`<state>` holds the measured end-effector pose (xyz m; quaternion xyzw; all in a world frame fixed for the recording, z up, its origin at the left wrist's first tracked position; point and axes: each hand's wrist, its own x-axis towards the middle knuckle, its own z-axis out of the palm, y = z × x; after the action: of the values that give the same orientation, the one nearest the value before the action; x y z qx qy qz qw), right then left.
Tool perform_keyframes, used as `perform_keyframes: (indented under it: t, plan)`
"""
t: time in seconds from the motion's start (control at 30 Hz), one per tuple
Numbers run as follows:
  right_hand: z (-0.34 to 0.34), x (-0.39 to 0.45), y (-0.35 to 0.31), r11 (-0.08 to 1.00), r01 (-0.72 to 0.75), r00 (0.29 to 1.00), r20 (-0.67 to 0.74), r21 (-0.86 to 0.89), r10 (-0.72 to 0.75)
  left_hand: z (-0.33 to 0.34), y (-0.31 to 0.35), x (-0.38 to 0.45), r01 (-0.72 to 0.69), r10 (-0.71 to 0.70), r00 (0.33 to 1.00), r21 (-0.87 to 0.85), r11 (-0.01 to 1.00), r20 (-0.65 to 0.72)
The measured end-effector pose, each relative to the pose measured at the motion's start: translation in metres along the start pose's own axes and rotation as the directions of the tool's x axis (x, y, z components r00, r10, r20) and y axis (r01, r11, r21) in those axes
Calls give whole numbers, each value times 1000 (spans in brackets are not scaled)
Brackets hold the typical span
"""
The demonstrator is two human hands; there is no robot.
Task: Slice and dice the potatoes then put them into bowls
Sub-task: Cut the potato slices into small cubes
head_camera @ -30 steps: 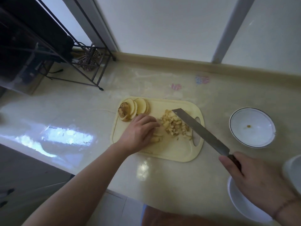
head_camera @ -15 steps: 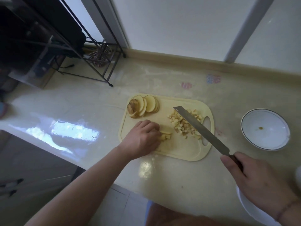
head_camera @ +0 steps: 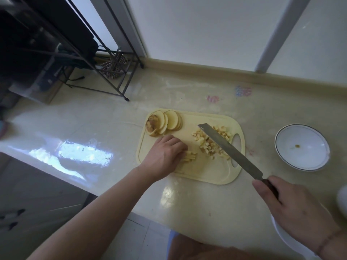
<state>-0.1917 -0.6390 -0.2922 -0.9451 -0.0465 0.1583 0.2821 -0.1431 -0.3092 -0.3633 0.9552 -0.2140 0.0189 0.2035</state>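
Gripping the knife (head_camera: 230, 149) by its dark handle at the lower right of the frame, the right hand (head_camera: 298, 207) has its fingers wrapped round it and holds the long blade slanted up and left over the cutting board (head_camera: 206, 171). Just below that hand, at the frame's lower right edge, a white bowl (head_camera: 287, 241) peeks out, mostly hidden by the wrist.

Left of centre, the left hand (head_camera: 165, 156) lies knuckles-up on the board, fingers curled down onto a small bundle of potato sticks (head_camera: 189, 156); it pins them rather than lifts them. These sticks look light, stiff and wet-cut, so they likely slide on the smooth plastic and want holding from above with fingertips tucked back from the edge.

Under the blade, toward the board's handle slot, sits the pile of diced potato (head_camera: 210, 145): small loose cubes, probably best scooped on the flat of the knife, since they scatter easily. At the board's upper left corner lean the potato slices (head_camera: 169, 121), with a skin-covered end piece in front; still to be cut.

Right of the board, well apart, a second white bowl (head_camera: 302, 147) stands on the bench (head_camera: 197, 207), empty but for a small speck. Farther off, at the upper left, a black wire rack (head_camera: 105, 68) stands clear of the work.
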Motion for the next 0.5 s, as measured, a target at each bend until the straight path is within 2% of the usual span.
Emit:
perform_keyframes:
  t: [0.07, 0.2, 0.33, 0.43, 0.5]
  plan:
    - [0, -1, 1, 1000, -10, 1000, 4, -5, 10, 2, -4, 16, 40, -40, 999, -28, 999, 4]
    - [-2, -2, 0, 1000, -9, 1000, 19, -9, 9, 9, -13, 33, 34, -22, 993, -107, 994, 116]
    - [-3, -5, -1, 1000, -21, 999, 25, -18, 21, 16, -15, 26, 45, -43, 998, -46, 998, 44]
    - [-3, -6, -5, 1000, -17, 999, 29, -22, 18, 14, -15, 18, -64, 63, 997, 23, 998, 48]
    - [-4, -6, -6, 1000, -21, 999, 29, -22, 22, 11, -16, 12, -138, 129, 985, 71, 988, 110]
